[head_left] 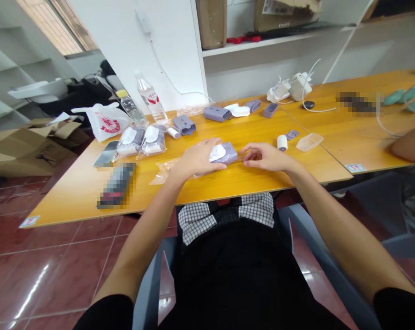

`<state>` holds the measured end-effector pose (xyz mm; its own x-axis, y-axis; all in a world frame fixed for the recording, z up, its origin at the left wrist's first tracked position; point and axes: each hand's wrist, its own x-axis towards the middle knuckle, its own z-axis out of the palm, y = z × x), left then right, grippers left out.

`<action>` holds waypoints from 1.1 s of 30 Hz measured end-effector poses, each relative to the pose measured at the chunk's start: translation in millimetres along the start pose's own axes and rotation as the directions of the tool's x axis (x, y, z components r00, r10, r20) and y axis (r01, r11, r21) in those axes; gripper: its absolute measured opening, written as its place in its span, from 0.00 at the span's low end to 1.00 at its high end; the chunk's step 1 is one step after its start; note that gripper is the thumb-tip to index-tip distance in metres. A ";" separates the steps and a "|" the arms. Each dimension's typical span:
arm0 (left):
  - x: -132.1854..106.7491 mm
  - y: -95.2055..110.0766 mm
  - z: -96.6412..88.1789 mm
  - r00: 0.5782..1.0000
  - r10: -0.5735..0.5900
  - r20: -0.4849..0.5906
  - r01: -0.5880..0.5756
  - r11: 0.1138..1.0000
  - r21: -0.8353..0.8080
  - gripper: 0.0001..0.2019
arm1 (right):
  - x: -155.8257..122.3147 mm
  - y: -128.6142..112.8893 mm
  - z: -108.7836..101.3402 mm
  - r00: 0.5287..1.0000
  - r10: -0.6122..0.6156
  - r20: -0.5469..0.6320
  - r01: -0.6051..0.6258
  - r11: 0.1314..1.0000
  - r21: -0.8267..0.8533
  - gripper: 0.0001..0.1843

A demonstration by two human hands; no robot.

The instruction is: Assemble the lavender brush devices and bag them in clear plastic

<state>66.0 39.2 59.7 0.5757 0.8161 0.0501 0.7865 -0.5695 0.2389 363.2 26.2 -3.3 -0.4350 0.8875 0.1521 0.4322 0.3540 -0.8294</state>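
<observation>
Case (pixel 231 155), purple with a white patch, lies on the desk (pixel 245 182) before the seated person, whose hands are apart. The left hand (pixel 201 158) spans its left part; I can't tell whether it grips. The right hand (pixel 266 156), loosely curled with thumb and fingers parted, is just beside the other end. Wrapped packs (pixel 153 141) sit farther left, near two bottles (pixel 154 101).

Below the left hand (pixel 196 158) and the right hand (pixel 267 157) is a yellow-orange table (pixel 248 181). Beyond the hands stand a white panel (pixel 179 46) and, more to the right, a white shelf (pixel 283 40). Far left of them are a barred window (pixel 56 23) and pale shelves (pixel 18 48). Lower than the hands, the dark-red tiled floor (pixel 63 252) reflects a white light streak (pixel 31 293).
</observation>
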 end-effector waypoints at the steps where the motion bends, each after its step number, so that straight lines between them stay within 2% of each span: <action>1: 1.9 1.3 -3.3 0.999 0.027 0.044 -0.027 1.000 -0.002 0.48 | 1.3 0.0 1.6 1.000 -0.021 -0.013 0.020 0.999 -0.050 0.16; 4: 16.8 2.2 -15.3 0.976 0.109 0.188 -0.111 0.994 -0.001 0.53 | 4.9 1.3 6.3 0.991 -0.102 -0.080 0.081 0.969 -0.234 0.09; 7: 41.4 -2.3 -26.8 0.939 0.178 0.294 -0.172 0.984 -0.049 0.49 | 7.0 2.5 10.1 0.979 -0.179 -0.093 0.142 0.939 -0.313 0.04; 8: 49.6 -5.1 -29.9 0.926 0.182 0.330 -0.158 0.983 -0.099 0.46 | 7.4 2.6 11.0 0.977 -0.196 -0.085 0.160 0.933 -0.321 0.03; 11: 68.0 -16.1 -34.8 0.890 0.099 0.446 0.035 0.958 -0.283 0.40 | 8.1 2.3 12.2 0.972 -0.226 -0.064 0.191 0.917 -0.350 0.06; 13: 74.2 -23.5 -32.3 0.868 0.092 0.488 0.114 0.919 -0.376 0.37 | 8.3 1.9 11.8 0.972 -0.227 -0.057 0.191 0.910 -0.369 0.06; 15: 76.7 -28.9 -24.8 0.880 0.135 0.455 0.094 0.890 -0.446 0.33 | 8.3 1.2 11.1 0.975 -0.217 -0.052 0.181 0.904 -0.387 0.06; 18: 76.0 -32.5 -8.8 0.935 0.205 0.290 -0.027 0.855 -0.518 0.23 | 7.8 -0.8 10.6 0.979 -0.200 -0.038 0.165 0.888 -0.430 0.06; 20: 73.6 -33.8 0.2 0.948 0.234 0.214 -0.079 0.829 -0.554 0.17 | 7.0 -3.1 11.1 0.980 -0.197 -0.027 0.159 0.859 -0.487 0.08; 22: 69.7 -35.2 5.2 0.940 0.248 0.235 -0.069 0.811 -0.581 0.17 | 6.0 -5.9 12.1 0.981 -0.192 -0.023 0.144 0.806 -0.574 0.11; 25: 62.6 -36.1 6.9 0.905 0.285 0.317 -0.052 0.812 -0.581 0.23 | 4.8 -10.7 14.4 0.984 -0.174 -0.051 0.090 0.714 -0.694 0.12; 28: 58.2 -34.5 6.8 0.893 0.338 0.298 -0.131 0.827 -0.546 0.23 | 3.9 -15.1 16.2 0.982 -0.163 -0.095 0.038 0.662 -0.749 0.14; 31: 59.5 -35.7 6.9 0.911 0.340 0.232 -0.193 0.850 -0.490 0.22 | 2.6 -17.9 15.4 0.979 -0.130 -0.158 -0.043 0.625 -0.779 0.15; 33: 60.7 -39.9 4.4 0.945 0.284 0.161 -0.180 0.865 -0.468 0.21 | 0.8 -18.0 12.1 0.969 -0.087 -0.233 -0.137 0.599 -0.789 0.15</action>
<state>70.6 111.1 49.0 0.8036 0.5937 -0.0414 0.4721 -0.5937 0.6517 345.5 17.0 5.2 -0.2745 0.8978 0.3445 0.9416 0.3236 -0.0931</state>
